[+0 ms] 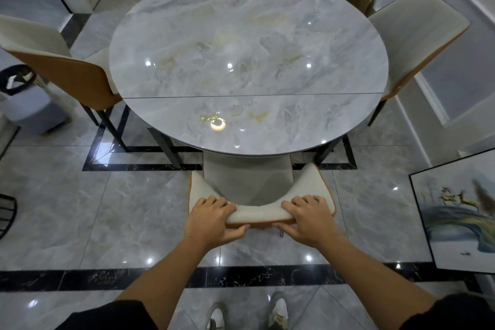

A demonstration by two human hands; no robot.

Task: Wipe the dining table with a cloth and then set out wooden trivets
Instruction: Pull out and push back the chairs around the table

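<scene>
Both hands, left (214, 220) and right (308, 218), clamp the top edge of the cream-padded, orange-backed chair (261, 195) tucked against the round grey marble-patterned surface (249, 61); nothing lies on it.

grey marbled table (249, 35), cream-and-tan chair (261, 213), grey black-banded floor (93, 209)

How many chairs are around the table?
3: near chair, gripped by left hand and right hand; left chair; right chair. Others may be hidden.
</scene>
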